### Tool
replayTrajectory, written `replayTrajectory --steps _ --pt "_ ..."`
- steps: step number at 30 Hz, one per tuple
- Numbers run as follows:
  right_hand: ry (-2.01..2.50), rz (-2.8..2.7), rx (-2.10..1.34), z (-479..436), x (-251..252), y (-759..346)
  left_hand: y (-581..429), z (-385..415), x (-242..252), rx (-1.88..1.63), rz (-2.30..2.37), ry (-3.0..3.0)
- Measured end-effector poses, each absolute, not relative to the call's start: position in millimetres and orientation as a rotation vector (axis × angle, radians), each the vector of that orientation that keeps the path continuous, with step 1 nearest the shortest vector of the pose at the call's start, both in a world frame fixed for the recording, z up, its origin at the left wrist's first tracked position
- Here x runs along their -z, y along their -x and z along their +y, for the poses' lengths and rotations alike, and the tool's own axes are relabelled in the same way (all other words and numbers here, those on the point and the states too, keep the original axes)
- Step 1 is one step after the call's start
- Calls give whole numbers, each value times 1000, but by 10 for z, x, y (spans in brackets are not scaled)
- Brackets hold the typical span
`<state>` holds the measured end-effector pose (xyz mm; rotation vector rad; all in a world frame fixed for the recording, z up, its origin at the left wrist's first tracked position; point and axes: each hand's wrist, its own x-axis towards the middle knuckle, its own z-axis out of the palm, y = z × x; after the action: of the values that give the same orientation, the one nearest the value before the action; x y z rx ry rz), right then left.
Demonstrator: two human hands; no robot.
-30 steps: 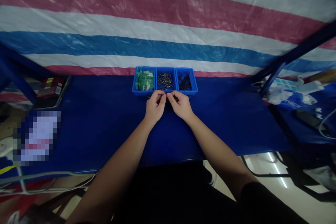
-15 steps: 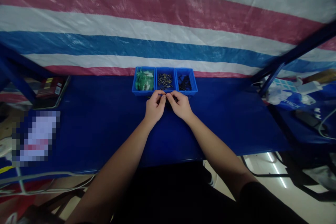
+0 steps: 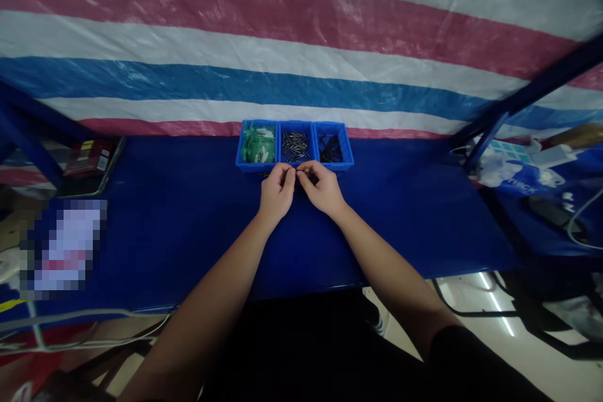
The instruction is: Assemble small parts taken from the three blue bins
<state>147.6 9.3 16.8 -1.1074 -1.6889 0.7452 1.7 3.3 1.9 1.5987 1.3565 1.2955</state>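
Note:
My left hand (image 3: 277, 193) and my right hand (image 3: 322, 188) meet fingertip to fingertip over the blue table, just in front of three blue bins. Both are closed in a pinch, thumbs against the index fingers; whatever lies between them is too small and dark to name. The left bin (image 3: 239, 156) contains a green plastic bag with pale pieces in it. In the middle bin (image 3: 279, 138) are many small metal pins or screws (image 3: 295, 144). Dark thin parts (image 3: 330, 148) lie in the right bin (image 3: 349, 154). A few small pieces near my left fingertips are mostly hidden.
The blue table (image 3: 188, 220) backs onto a striped tarp (image 3: 282, 88). At the left lie a dark red box (image 3: 87, 159) and a blurred-out sheet (image 3: 70, 245). Blue frame posts stand on both sides. A plastic bag (image 3: 511, 176) and cables are at the right.
My fingers have shifted slightly against each other, the right ones curling a little more. The hands stay at the same place before the bins.

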Motion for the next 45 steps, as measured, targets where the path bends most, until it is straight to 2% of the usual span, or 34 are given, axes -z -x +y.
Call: replayTrajectory --steps 9,45 --pt "1214 -1701 -764 72 -202 -1482 -20 36 1 -1302 1333 -1602" --pt "1161 -1712 -766 64 -206 -1471 -13 30 -14 -1305 1352 -1588"
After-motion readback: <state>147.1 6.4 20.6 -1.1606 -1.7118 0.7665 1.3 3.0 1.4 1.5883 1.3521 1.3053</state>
